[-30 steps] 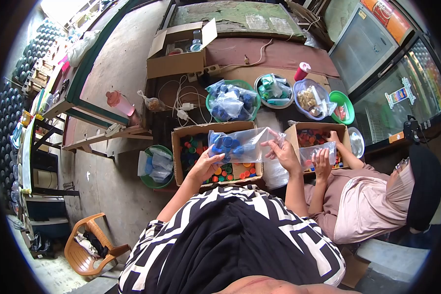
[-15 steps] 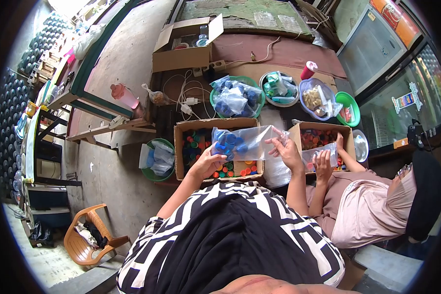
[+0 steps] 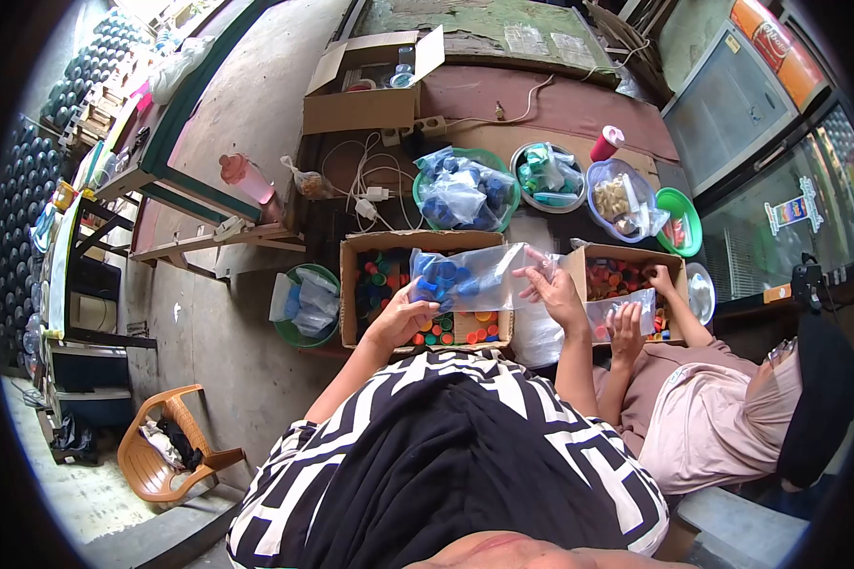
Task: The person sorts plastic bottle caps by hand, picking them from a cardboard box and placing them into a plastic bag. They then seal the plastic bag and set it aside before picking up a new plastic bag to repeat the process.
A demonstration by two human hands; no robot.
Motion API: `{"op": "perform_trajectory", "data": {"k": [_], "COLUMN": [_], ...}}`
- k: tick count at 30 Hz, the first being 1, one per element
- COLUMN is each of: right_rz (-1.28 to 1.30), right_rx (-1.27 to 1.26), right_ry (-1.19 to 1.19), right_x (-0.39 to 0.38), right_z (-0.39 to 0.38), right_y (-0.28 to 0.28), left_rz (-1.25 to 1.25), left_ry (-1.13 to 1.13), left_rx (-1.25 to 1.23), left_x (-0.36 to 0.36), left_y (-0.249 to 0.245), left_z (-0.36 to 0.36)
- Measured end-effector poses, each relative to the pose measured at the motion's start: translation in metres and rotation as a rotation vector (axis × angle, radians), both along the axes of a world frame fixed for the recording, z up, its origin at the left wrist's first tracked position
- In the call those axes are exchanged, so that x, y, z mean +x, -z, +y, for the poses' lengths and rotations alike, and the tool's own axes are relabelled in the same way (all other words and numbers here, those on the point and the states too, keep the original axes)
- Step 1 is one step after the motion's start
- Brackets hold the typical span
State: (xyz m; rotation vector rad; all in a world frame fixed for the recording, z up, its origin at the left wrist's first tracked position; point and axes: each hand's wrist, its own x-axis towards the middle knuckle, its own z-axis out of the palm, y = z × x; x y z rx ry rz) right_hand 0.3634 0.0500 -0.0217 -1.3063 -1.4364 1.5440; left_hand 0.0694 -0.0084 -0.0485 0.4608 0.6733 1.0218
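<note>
Over cardboard box [image 3: 348, 284], bag [image 3: 479, 275] between fingers [image 3: 539, 275]

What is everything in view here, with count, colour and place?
clear plastic bag of blue bottle caps: one, clear and blue, held above the near box
brown cardboard box of mixed-colour caps: one, brown, under the bag
second brown cardboard box of caps: one, brown, right, before the co-worker
round green basin of bagged blue caps: one, green, behind the near box
open cardboard box: one, brown, far end
pink plastic bottle: one, pink, left
orange plastic chair: one, orange, lower left
glass-door fridges: two, grey, far right
co-worker: one, pink top, right
left hand: one, fingers grip the bag's left end
right hand: one, fingers pinch its right edge
</note>
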Motion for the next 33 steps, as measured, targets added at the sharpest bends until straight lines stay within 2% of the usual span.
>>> {"op": "perform_trajectory", "data": {"k": [5,7,14,33], "right_rz": [0.0,0.0,-0.016,-0.043], "right_rx": [-0.005,-0.01,-0.029,-0.018], "right_ry": [-0.008,-0.008,0.008,0.003], "right_x": [-0.001,0.0,0.001,0.0], "right_z": [0.004,0.004,0.003,0.005], "right_y": [0.002,0.002,0.002,0.006], "left_rz": [-0.017,-0.013,-0.064,-0.153], "left_ry": [0.034,0.006,0.057,0.041], "left_rx": [0.013,0.007,0.012,-0.025], "left_x": [-0.003,0.001,-0.005,-0.004], "left_y": [0.005,-0.008,0.017,0.01], "left_z": [0.002,0.002,0.006,0.007]}}
